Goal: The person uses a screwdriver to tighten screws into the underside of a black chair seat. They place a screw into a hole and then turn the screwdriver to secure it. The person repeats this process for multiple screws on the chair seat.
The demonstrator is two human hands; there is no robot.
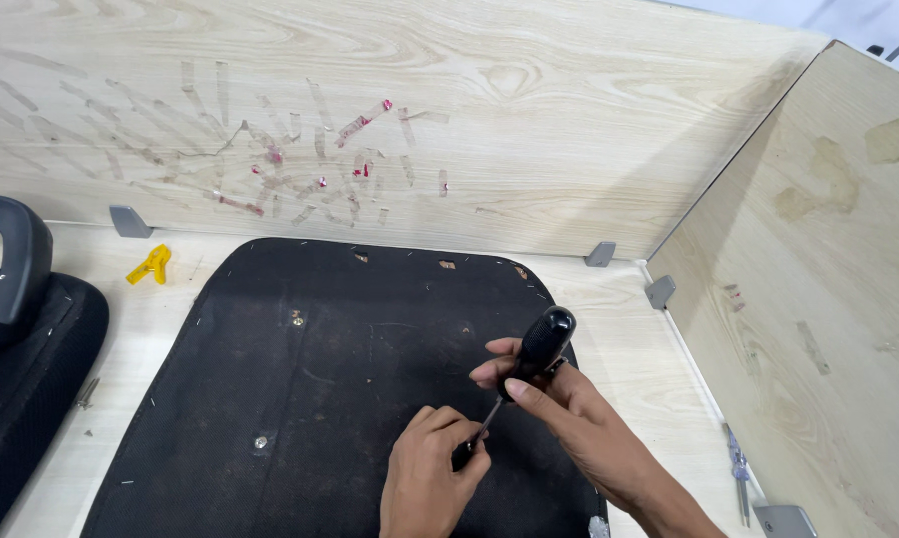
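Where pale wooden panels (pixel 469 120) wall it, a tape-scarred workbench (pixel 629 339).

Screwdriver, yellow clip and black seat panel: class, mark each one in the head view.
screwdriver (pixel 545 339), head view, on its black handle.
yellow clip (pixel 150 265), head view, on its middle.
black seat panel (pixel 300 399), head view, on bare fabric left of the hands.

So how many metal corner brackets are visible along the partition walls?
4: bracket at back left, bracket at back right, bracket on the right wall, bracket at bottom right; others may be hidden.
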